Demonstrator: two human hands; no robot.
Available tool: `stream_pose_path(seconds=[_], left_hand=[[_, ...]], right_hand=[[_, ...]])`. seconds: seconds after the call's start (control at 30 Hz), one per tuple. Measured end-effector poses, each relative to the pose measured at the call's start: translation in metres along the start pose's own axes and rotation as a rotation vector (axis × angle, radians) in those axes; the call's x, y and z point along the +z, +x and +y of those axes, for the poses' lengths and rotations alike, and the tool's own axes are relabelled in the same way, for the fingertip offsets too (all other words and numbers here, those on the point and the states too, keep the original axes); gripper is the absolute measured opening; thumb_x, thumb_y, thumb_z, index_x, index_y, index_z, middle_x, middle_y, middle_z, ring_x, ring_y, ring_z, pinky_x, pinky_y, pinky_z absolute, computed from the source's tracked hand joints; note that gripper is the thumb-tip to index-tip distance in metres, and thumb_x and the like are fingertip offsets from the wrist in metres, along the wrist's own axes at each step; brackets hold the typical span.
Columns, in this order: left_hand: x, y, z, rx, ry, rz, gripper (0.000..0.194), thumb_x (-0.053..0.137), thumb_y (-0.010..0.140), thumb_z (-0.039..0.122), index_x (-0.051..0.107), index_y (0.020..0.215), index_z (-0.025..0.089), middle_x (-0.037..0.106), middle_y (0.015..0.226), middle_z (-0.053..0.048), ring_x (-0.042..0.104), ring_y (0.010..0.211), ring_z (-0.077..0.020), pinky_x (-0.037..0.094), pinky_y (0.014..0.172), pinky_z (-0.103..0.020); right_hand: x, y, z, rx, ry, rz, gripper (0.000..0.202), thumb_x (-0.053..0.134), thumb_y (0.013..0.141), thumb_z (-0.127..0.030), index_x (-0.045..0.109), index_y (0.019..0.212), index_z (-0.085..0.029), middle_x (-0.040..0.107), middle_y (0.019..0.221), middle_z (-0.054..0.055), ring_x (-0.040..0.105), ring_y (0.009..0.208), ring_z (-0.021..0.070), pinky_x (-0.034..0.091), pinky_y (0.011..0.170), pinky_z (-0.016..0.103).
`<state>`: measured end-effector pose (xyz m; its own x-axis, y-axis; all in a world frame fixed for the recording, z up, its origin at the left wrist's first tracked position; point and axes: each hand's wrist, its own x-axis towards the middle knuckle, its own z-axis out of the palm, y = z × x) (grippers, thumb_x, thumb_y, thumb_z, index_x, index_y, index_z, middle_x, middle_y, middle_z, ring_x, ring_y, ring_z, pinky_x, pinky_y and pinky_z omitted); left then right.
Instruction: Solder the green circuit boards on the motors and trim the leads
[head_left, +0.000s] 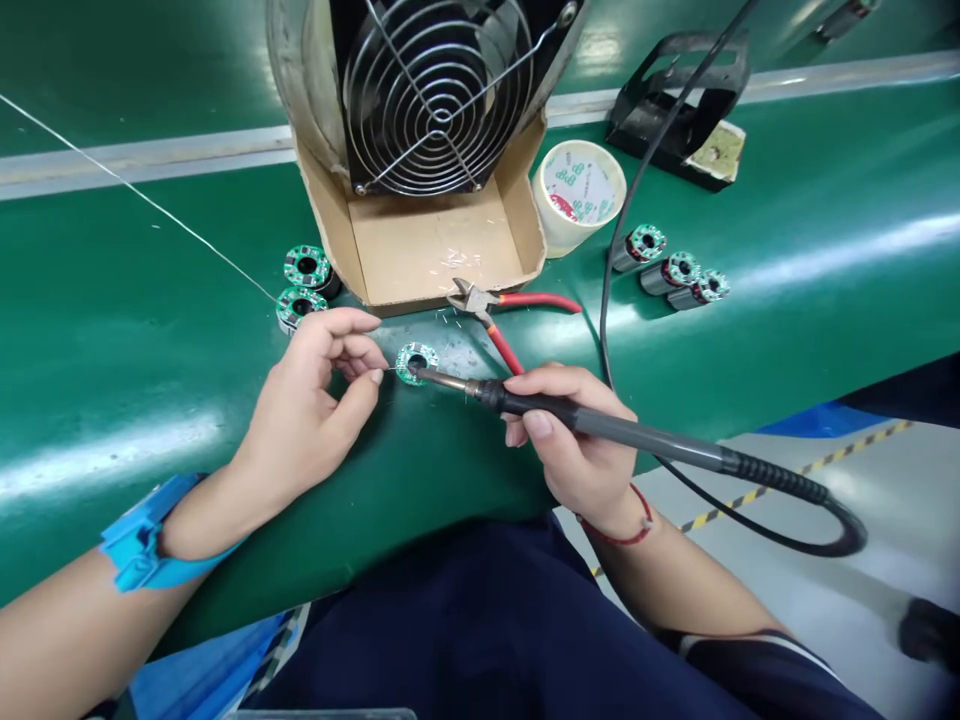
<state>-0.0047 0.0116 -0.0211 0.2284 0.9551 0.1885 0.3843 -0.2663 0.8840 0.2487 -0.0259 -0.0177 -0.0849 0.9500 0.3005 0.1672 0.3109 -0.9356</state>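
Note:
My right hand (577,430) grips a soldering iron (637,435) like a pen. Its tip meets or hovers just over a small round green circuit board (406,372) with a dark hole in its middle. From the left, my left hand (311,400) pinches thin solder wire (172,215) between thumb and forefinger. The wire's short end points at the board's left edge. Behind my left fingers stand two motors with round green boards, the rear one (307,266) and the nearer one (300,304), partly hidden by my hand.
Red-handled cutters (510,303) lie open against a cardboard tray (435,245) with wire clippings, under a fan (439,115). Right of it are a tape roll (580,195), an iron stand (675,110) with sponge (718,152), and several motors (671,272). The iron's cable (611,290) crosses the green mat.

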Motion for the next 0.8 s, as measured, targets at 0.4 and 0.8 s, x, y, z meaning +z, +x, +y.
stream_pose_path(seconds=[0.4, 0.8], left_hand=[[0.001, 0.003, 0.004, 0.106, 0.179, -0.105, 0.037, 0.063, 0.092, 0.01, 0.059, 0.126, 0.023, 0.063, 0.106, -0.003, 0.063, 0.078, -0.0121, 0.057, 0.07, -0.027], [0.002, 0.009, 0.006, -0.022, 0.261, -0.288, 0.039, 0.06, 0.098, 0.023, 0.062, 0.137, 0.019, 0.063, 0.105, -0.005, 0.052, 0.065, -0.0124, 0.053, 0.074, -0.032]], right_hand=[[-0.007, 0.01, -0.005, 0.013, -0.042, -0.031, 0.018, 0.072, 0.097, -0.026, 0.077, 0.114, -0.027, 0.08, 0.094, 0.001, 0.076, 0.077, 0.0162, 0.062, 0.07, 0.031], [-0.008, 0.034, -0.022, 0.043, -0.071, -0.046, 0.01, 0.072, 0.098, -0.032, 0.078, 0.103, -0.026, 0.073, 0.075, -0.003, 0.063, 0.052, 0.0103, 0.052, 0.047, 0.025]])
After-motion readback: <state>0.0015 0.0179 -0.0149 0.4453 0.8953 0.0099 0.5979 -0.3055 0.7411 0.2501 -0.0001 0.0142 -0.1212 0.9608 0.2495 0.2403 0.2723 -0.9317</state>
